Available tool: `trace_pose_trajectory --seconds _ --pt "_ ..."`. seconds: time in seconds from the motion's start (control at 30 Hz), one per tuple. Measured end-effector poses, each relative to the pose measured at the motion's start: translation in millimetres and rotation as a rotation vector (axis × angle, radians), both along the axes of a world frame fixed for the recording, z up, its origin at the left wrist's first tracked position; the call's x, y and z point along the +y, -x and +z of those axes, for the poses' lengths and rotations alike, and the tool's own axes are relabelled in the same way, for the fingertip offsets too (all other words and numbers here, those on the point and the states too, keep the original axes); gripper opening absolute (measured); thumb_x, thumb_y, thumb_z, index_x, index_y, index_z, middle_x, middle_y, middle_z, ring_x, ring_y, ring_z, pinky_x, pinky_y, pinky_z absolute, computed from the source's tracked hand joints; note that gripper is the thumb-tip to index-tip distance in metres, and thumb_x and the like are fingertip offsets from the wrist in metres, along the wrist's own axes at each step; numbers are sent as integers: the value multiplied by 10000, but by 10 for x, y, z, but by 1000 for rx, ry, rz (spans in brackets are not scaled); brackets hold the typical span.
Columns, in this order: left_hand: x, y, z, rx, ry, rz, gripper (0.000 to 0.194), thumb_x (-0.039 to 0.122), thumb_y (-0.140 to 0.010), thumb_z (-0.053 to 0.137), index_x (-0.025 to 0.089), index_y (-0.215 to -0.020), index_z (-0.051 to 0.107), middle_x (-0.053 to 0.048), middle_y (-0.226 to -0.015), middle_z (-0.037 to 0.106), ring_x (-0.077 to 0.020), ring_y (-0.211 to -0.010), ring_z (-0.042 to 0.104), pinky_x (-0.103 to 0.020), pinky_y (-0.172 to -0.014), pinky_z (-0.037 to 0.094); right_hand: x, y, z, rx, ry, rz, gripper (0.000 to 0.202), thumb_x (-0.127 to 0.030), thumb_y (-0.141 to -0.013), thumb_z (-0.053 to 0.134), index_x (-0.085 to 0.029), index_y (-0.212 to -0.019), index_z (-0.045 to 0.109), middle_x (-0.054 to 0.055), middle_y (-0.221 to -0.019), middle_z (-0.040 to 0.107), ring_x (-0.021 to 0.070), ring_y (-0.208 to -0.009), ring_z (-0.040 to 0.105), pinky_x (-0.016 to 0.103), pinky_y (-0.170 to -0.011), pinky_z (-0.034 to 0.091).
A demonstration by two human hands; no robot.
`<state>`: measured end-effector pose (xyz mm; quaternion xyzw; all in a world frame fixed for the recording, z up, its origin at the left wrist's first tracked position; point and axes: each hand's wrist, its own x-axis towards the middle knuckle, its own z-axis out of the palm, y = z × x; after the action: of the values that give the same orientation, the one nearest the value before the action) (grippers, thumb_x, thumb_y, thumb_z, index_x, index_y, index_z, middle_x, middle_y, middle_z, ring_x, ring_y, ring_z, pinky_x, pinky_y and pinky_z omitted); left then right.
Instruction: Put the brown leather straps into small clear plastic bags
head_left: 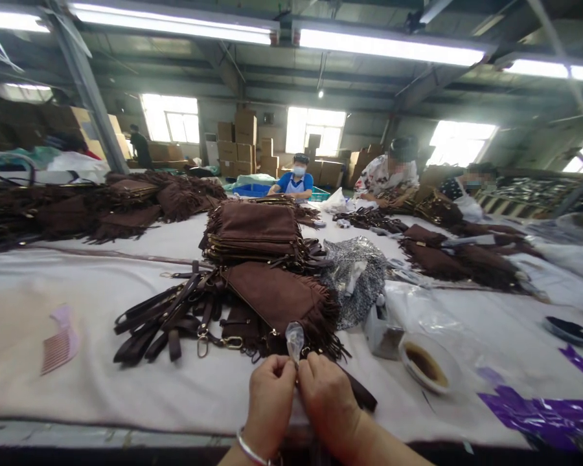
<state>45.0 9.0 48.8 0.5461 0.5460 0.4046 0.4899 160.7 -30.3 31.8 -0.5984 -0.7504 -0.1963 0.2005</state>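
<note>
Over white cloth (194, 395), left hand (271, 396) and right hand (326, 391) pinch close together.

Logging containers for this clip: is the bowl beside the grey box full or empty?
Neither: the bowl looks partly filled, brown contents lying inside its pale, bare rim.

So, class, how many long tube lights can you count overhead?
4. Left to right: far-left tube light, cut off by the edge; centre-left tube light; centre-right tube light; far-right tube light, also cut off. Others may be hidden.
</note>
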Motion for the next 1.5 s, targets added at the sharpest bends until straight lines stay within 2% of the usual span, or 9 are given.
trace_pose_trajectory --seconds 0.13,0.27,0.53,0.7,0.87,1.03,1.2,1.37,1.5 --pt "-39 -47 -13 -67 83 -6 280 403 -713 638 140 -763 719 -5 -512 596 -153 -496 513 -260 -491 377 3 -9 33 163 88 20 181 -47 -824 521 -182 -725 590 60 -697 610 192 -625 528 299 -570 338" --pt "-107 -2 9 -278 230 -139 456 428 -712 653 114 -1041 693 50 -475 504 -101 -427 409 -237 -443 324 5 -48 99 837 346 -84 155 -169 -833 543 -177 -713 640 37 -710 652 172 -672 576 276 -625 387" --pt "38 108 -64 -401 486 -112 397 487 -675 709 142 -868 679 -7 -674 600 -119 -593 549 -228 -534 404 -5 -120 38 1884 695 10 349 -465 -680 732 -139 -704 611 -45 -524 531 71 -461 401 212 -467 281" --pt "14 -78 -147 -596 501 -350 421 526 -688 714 126 -810 666 -39 -705 643 -154 -633 580 -278 -605 435 -38 -141 -41 1812 631 -109 488 -563 -653 741 -157 -874 584 -37 -566 564 103 -466 473 212 -437 338" --pt "75 -192 -85 -458 349 -254 424 506 -603 774 110 -722 678 -21 -656 615 -134 -613 530 -249 -585 389 -194 -143 9 1713 615 -55 418 -536 -739 683 -157 -904 618 21 -719 651 158 -656 593 247 -575 451" --pt "156 -355 49 -444 269 -136 391 516 -630 738 146 -652 612 49 -553 481 -92 -525 408 -233 -508 299 -378 -91 228 1826 925 20 283 -387 -699 717 -155 -812 601 3 -631 626 145 -531 572 248 -511 430" --pt "94 -521 -1 -480 317 -124 429 552 -617 726 164 -626 545 66 -543 431 -78 -505 355 -233 -490 261 -510 -310 229 1265 719 59 246 -386 -825 565 -186 -682 558 2 -601 596 141 -537 528 253 -524 378" --pt "78 -218 -190 -412 474 -357 443 596 -644 680 172 -664 554 35 -549 498 -108 -496 420 -247 -505 311 -618 -649 243 980 768 267 208 -359 -848 534 -204 -782 656 26 -753 663 182 -695 565 270 -630 397" --pt "268 234 -198 -12 -49 -98 348 516 -756 607 170 -736 639 -9 -643 578 -159 -629 513 -276 -619 386 -676 -838 138 1249 854 187 365 -398 -800 589 -223 -1116 639 45 -876 696 238 -791 621 306 -678 460"
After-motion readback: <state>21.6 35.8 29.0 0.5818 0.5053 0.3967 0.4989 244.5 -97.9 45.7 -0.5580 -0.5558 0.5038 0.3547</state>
